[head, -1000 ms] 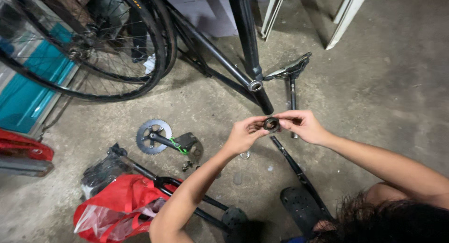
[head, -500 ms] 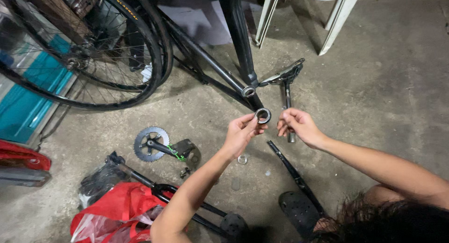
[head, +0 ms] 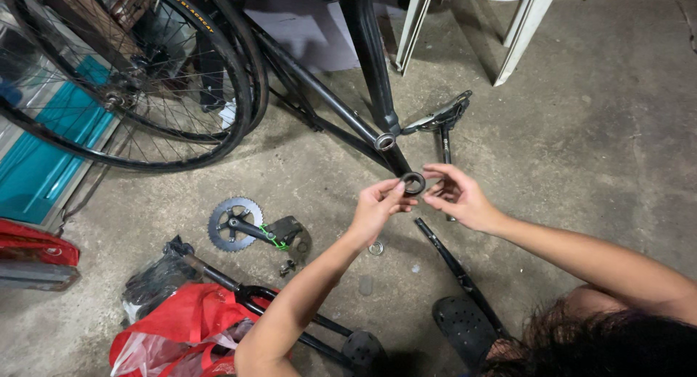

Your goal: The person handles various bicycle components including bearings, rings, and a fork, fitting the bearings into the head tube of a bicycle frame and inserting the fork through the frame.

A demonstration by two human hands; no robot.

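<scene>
My left hand (head: 376, 206) pinches a small black ring-shaped bearing cup (head: 414, 183) between thumb and fingers, holding it up just in front of the black bicycle frame (head: 367, 54) and below its bottom bracket shell (head: 385, 141). My right hand (head: 456, 195) hovers right beside the ring, fingers spread and curled toward it, fingertips nearly touching it. Both forearms reach in from the lower right.
On the concrete floor lie a chainring with crank arm (head: 236, 226), a small metal ring (head: 375, 248), a black rod (head: 454, 264), a saddle on its post (head: 439, 119) and a red bag (head: 178, 326). Bicycle wheels (head: 145, 79) stand at left, a white plastic chair (head: 479, 21) behind.
The view has shifted a little. My right hand came off the ring and now opens beside it, while my left hand keeps hold of it near the frame.
</scene>
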